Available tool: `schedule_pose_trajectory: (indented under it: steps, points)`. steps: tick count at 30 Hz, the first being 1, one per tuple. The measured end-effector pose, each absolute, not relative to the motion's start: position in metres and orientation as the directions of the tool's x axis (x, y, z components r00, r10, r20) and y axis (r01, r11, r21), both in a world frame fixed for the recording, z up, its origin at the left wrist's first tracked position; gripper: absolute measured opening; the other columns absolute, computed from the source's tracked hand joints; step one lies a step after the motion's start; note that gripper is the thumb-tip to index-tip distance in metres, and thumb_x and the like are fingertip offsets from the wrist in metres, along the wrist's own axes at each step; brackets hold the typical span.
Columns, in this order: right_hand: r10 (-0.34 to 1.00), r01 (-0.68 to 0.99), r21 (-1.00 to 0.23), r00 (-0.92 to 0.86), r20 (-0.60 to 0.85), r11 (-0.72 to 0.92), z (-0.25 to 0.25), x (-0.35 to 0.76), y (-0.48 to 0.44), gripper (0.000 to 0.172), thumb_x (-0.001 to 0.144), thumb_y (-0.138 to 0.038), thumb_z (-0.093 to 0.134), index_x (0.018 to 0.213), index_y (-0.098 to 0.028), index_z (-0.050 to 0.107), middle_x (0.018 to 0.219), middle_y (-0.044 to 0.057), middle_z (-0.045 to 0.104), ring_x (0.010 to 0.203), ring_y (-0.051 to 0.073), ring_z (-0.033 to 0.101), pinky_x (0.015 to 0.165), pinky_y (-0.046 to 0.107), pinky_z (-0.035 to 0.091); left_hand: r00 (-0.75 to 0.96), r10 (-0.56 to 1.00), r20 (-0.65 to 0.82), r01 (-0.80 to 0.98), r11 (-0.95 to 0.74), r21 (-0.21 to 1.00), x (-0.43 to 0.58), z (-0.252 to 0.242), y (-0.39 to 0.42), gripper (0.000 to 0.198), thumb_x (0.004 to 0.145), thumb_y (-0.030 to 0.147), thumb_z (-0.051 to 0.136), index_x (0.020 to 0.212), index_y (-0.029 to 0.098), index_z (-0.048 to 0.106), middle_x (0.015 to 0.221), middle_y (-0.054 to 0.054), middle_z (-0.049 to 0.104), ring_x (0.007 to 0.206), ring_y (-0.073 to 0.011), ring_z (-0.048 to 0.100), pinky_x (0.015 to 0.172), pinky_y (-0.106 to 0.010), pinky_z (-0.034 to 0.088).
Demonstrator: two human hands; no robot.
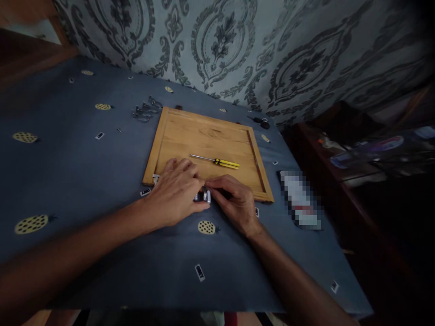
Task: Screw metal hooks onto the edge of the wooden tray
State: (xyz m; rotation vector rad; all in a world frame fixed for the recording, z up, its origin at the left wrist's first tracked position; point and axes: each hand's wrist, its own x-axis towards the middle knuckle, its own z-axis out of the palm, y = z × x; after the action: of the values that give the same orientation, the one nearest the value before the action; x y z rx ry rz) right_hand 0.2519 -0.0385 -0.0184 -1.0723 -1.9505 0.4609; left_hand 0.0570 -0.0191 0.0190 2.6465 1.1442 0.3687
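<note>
Left hand [178,190] holds metal piece [206,196] between thumb and fingers, by near edge of panel [190,129]; right hand [238,203] just beside, can't tell its grip. Likely positioning step; needs steady hold. Screwdriver [227,164] beyond fingertips.

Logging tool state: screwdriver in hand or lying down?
Lying down: the screwdriver rests on the wooden panel, its yellow-and-black handle ungripped.

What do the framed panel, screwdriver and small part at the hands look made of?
Framed panel: looks like wood, perhaps varnished; grain and a knot-like mark show. Screwdriver: handle probably plastic, judging by its yellow-and-black colouring; slim silvery shaft, likely metal. Small part: perhaps metal or chrome-look plastic; its silvery gleam leaves that open.
</note>
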Motion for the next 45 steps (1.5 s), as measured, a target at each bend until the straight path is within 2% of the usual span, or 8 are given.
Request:
schedule_pose_trajectory:
  steps: [8,12,14,17,20,31,45]
  points:
    - [0.876,0.522,-0.705,-0.251,0.411,0.480,-0.0154,0.2527,-0.0402,0.016,0.088,-0.018,0.069,0.103,-0.022,0.072,0.088,0.003,0.073,0.073,0.015,0.066,0.066,0.030,0.056,0.661,0.736,0.145,0.677,-0.669,0.306,0.0576,0.0202,-0.0190,0.035,0.084,0.048,0.073,0.096,0.015,0.073,0.101,-0.008,0.063,0.105,-0.0294,0.052,0.097,-0.049,0.038]
    - [0.878,0.535,-0.698,-0.239,0.415,0.476,-0.0149,0.2567,-0.0389,0.018,0.087,-0.022,0.071,0.105,-0.022,0.073,0.092,0.004,0.072,0.073,0.015,0.066,0.064,0.031,0.056,0.661,0.740,0.125,0.685,-0.663,0.302,0.0578,0.0207,-0.0189,0.036,0.083,0.049,0.074,0.097,0.016,0.074,0.102,-0.008,0.063,0.106,-0.0295,0.052,0.098,-0.048,0.037]
    - [0.868,0.541,-0.682,-0.242,0.434,0.492,-0.0150,0.2590,-0.0377,0.018,0.087,-0.023,0.071,0.104,-0.022,0.074,0.101,0.006,0.072,0.076,0.016,0.067,0.065,0.032,0.057,0.660,0.741,0.124,0.687,-0.662,0.299,0.0577,0.0207,-0.0189,0.035,0.083,0.049,0.074,0.096,0.016,0.074,0.101,-0.008,0.063,0.107,-0.0296,0.051,0.098,-0.048,0.037]
    - [0.856,0.560,-0.652,-0.258,0.448,0.510,-0.0151,0.2608,-0.0364,0.016,0.087,-0.022,0.072,0.102,-0.023,0.076,0.108,0.008,0.072,0.091,0.019,0.070,0.075,0.036,0.059,0.660,0.738,0.142,0.680,-0.667,0.304,0.0574,0.0199,-0.0189,0.034,0.083,0.048,0.074,0.097,0.017,0.073,0.099,-0.007,0.063,0.106,-0.0291,0.051,0.097,-0.047,0.037]
    - [0.846,0.564,-0.637,-0.268,0.461,0.525,-0.0153,0.2595,-0.0363,0.012,0.088,-0.021,0.071,0.097,-0.024,0.077,0.104,0.007,0.073,0.099,0.020,0.069,0.083,0.037,0.059,0.661,0.734,0.154,0.674,-0.672,0.308,0.0571,0.0188,-0.0188,0.034,0.083,0.048,0.074,0.095,0.016,0.073,0.099,-0.007,0.062,0.106,-0.0288,0.052,0.097,-0.047,0.037]
    - [0.832,0.524,-0.653,-0.250,0.496,0.547,-0.0183,0.2539,-0.0371,0.019,0.087,-0.015,0.070,0.097,-0.029,0.079,0.094,0.003,0.074,0.088,0.018,0.070,0.077,0.034,0.060,0.660,0.739,0.135,0.680,-0.664,0.311,0.0573,0.0197,-0.0194,0.036,0.084,0.049,0.073,0.096,0.015,0.073,0.100,-0.007,0.062,0.107,-0.0291,0.052,0.097,-0.048,0.037]
    - [0.865,0.514,-0.698,-0.239,0.442,0.499,-0.0128,0.2545,-0.0378,0.012,0.087,-0.021,0.072,0.097,-0.026,0.077,0.094,0.004,0.075,0.087,0.018,0.070,0.076,0.035,0.060,0.661,0.727,0.185,0.669,-0.683,0.292,0.0566,0.0176,-0.0202,0.033,0.084,0.048,0.073,0.093,0.016,0.073,0.097,-0.007,0.063,0.104,-0.0287,0.052,0.095,-0.048,0.040]
